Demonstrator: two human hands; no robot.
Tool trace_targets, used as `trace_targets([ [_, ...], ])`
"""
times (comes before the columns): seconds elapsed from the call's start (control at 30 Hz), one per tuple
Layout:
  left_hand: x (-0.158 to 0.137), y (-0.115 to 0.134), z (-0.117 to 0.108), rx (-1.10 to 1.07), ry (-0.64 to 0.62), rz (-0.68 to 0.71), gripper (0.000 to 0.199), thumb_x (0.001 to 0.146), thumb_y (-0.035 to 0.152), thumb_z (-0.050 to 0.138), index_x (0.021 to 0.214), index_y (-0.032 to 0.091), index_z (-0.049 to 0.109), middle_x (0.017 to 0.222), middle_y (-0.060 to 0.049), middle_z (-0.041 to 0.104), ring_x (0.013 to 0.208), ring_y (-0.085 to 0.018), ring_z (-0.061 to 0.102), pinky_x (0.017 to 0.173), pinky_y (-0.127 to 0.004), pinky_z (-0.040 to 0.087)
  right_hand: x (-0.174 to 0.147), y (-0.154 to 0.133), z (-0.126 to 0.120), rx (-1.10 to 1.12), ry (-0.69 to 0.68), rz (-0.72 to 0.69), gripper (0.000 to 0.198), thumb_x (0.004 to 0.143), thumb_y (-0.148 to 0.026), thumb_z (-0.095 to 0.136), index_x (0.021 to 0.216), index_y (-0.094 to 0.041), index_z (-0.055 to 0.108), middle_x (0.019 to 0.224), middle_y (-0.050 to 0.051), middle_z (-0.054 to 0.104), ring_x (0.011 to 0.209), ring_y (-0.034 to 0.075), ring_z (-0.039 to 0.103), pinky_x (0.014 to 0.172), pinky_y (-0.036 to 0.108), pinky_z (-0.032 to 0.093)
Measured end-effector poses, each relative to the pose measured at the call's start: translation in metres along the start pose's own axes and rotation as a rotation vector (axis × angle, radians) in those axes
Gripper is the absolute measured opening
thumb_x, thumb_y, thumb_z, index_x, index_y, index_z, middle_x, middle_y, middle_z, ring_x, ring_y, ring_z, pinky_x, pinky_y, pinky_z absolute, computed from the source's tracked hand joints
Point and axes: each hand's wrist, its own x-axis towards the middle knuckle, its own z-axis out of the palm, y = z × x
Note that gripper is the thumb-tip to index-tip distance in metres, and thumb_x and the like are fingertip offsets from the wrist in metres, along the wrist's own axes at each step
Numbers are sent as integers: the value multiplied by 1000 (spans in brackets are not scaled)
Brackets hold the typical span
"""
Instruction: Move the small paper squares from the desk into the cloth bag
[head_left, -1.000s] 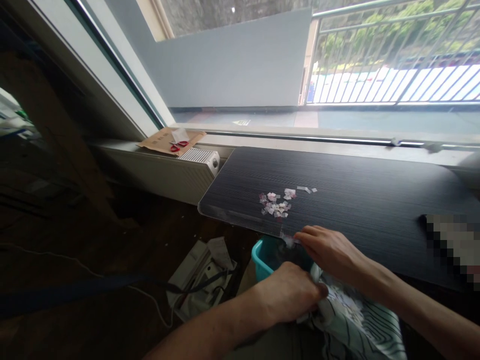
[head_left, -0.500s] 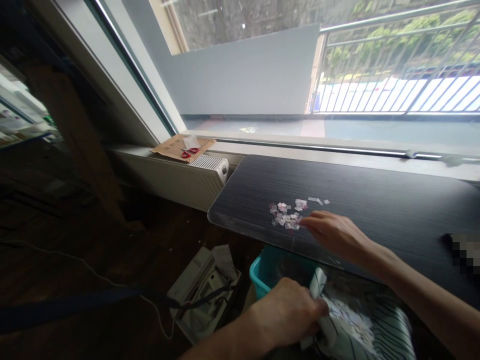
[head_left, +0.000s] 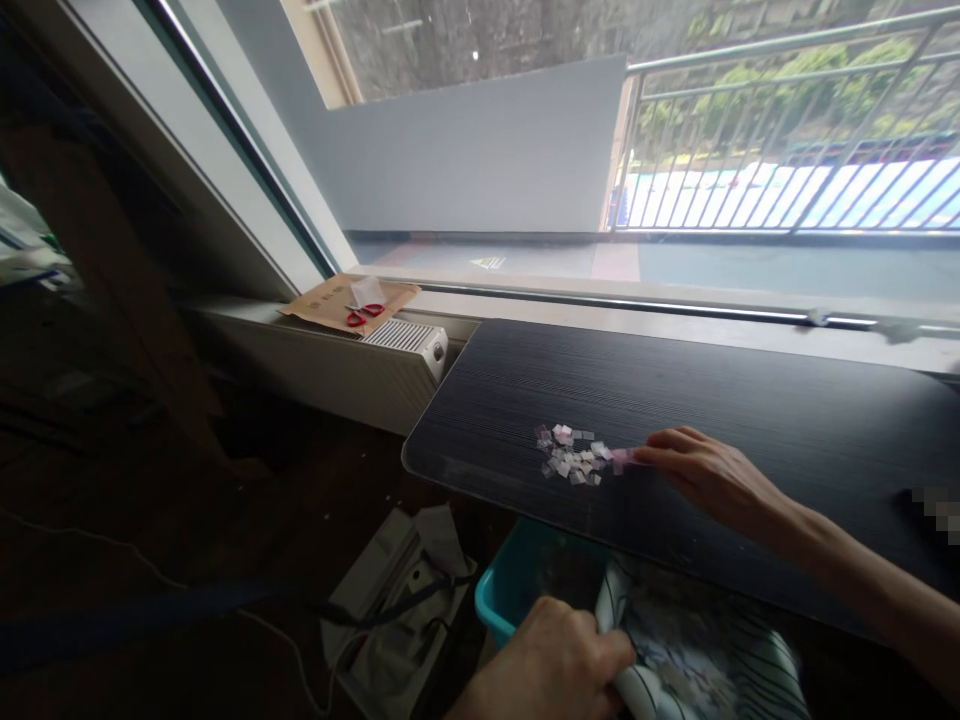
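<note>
My right hand (head_left: 709, 470) is over the black table (head_left: 787, 400), its fingers pinching a pinkish see-through piece, perhaps plastic (head_left: 621, 458). That piece reaches the right side of a loose pile of small whitish and clear square bits (head_left: 574, 463). Below the table's front edge, my left hand (head_left: 555, 655) is closed on the rim of a pale fabric bag (head_left: 776, 670) with dark stripes. The bag gapes open, and many small pale bits lie inside it. Next to it on the left is a teal bin (head_left: 495, 600), partly covered by my left hand.
A box of discarded white parts and cables (head_left: 397, 610) stands on the floor left of the bin. Red-handled scissors (head_left: 365, 314) lie on a brown envelope (head_left: 315, 303) by the window, above a radiator (head_left: 409, 340). A blurred dark object (head_left: 911, 510) rests at the table's right.
The stray bits behind the pile have been drawn in to it. My right hand is now right of the pile, with the pink piece showing. The left hand still grips the bag's rim.
</note>
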Motion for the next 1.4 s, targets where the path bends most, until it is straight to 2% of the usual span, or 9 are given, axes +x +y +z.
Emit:
trace_targets([
  [0.13, -1, -1, 0, -22, -64, -11, 12, 83, 31, 65, 87, 19, 64, 74, -3, 68, 63, -19, 63, 50, -23, 38, 1, -16, -12, -20, -35, -11, 36, 94, -19, 38, 115, -29, 66, 103, 7, 66, 84, 19, 60, 68, 30, 48],
  [0.33, -2, 0, 5, 23, -72, -4, 14, 83, 29, 65, 93, 19, 64, 77, -4, 69, 64, -21, 65, 51, -24, 41, 98, -40, -1, 29, -30, -137, 36, 97, -19, 35, 113, -22, 67, 111, 9, 66, 96, 19, 57, 69, 27, 44],
  [0.43, -6, 3, 7, 46, -56, -31, 14, 83, 29, 64, 93, 20, 64, 76, -4, 68, 63, -21, 65, 52, -25, 42, 111, -38, 8, 15, -74, -200, 34, 96, -18, 39, 113, -22, 68, 110, 9, 66, 96, 19, 57, 69, 27, 43],
  [0.57, -9, 7, 7, 46, -36, -68, 12, 85, 30, 63, 91, 20, 64, 76, -3, 68, 65, -21, 65, 55, -25, 44, 73, -21, 6, 4, -77, -209, 34, 94, -16, 40, 113, -25, 67, 107, 8, 68, 95, 18, 58, 71, 27, 44],
  [0.73, -4, 8, 1, 53, -48, -39, 8, 84, 27, 65, 87, 20, 62, 76, -1, 67, 66, -20, 65, 57, -24, 44, 14, -10, -9, -45, 21, -120, 31, 94, -16, 39, 109, -20, 66, 106, 9, 68, 88, 19, 62, 71, 29, 45],
  [0.9, 4, 10, -1, 68, -40, 6, 9, 85, 28, 64, 89, 21, 62, 75, -1, 67, 65, -20, 64, 57, -24, 44, -22, -14, -18, -104, -48, -89, 30, 92, -11, 41, 103, -22, 66, 101, 7, 68, 84, 17, 63, 72, 30, 44],
  [1.07, 3, 17, 2, 67, -42, 2, 9, 84, 28, 64, 89, 21, 61, 75, -1, 67, 66, -20, 64, 58, -24, 44, -23, -13, -21, -152, -22, -11, 28, 91, -10, 41, 105, -19, 64, 99, 8, 68, 84, 18, 63, 70, 29, 42],
  [1.23, -1, 20, 0, 78, -39, -13, 10, 85, 28, 64, 91, 22, 61, 77, 0, 67, 68, -21, 65, 58, -25, 45, -9, -19, -20, -202, -102, -1, 26, 91, -10, 42, 101, -20, 64, 94, 6, 67, 80, 17, 61, 64, 28, 37],
  [1.4, 0, 18, -3, 85, -41, -13, 9, 87, 29, 63, 91, 21, 61, 77, 0, 66, 67, -21, 64, 58, -25, 45, -27, -22, -33, -241, -168, 55, 24, 85, -5, 46, 92, -20, 64, 82, 3, 64, 69, 15, 56, 60, 28, 32],
])
